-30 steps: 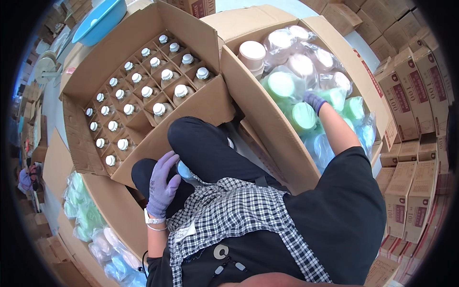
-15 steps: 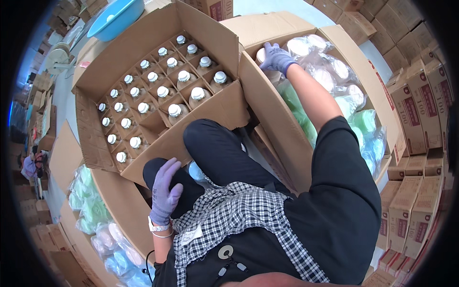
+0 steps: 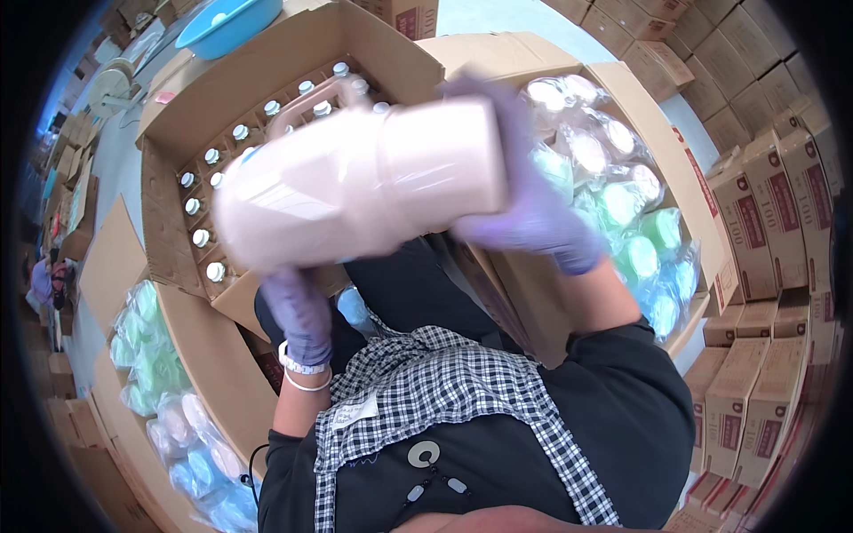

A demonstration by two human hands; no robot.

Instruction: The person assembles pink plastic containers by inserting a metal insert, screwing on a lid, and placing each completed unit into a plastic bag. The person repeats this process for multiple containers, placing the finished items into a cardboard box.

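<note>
A large pale pink thermos jug (image 3: 342, 182) with a side handle lies nearly level in front of me, blurred by motion. My right hand (image 3: 524, 195), in a purple glove, grips its right end. Below the jug's left end is my left hand (image 3: 298, 315), also gloved in purple; its fingertips are hidden behind the jug, so I cannot tell whether they grip it. Beneath, a divided cardboard carton (image 3: 169, 213) holds rows of bottles with white caps, partly covered by the jug.
At right, an open carton (image 3: 702, 191) holds plastic-wrapped pink, green and blue pieces. Similar wrapped pieces (image 3: 155, 355) fill a carton at left. A blue basin (image 3: 227, 31) stands at the far left. Stacked brown cartons (image 3: 751, 209) line the right side.
My right hand has come out of the right carton and swung left with the pink jug. The left hand's fingers now go behind the jug's left end.
</note>
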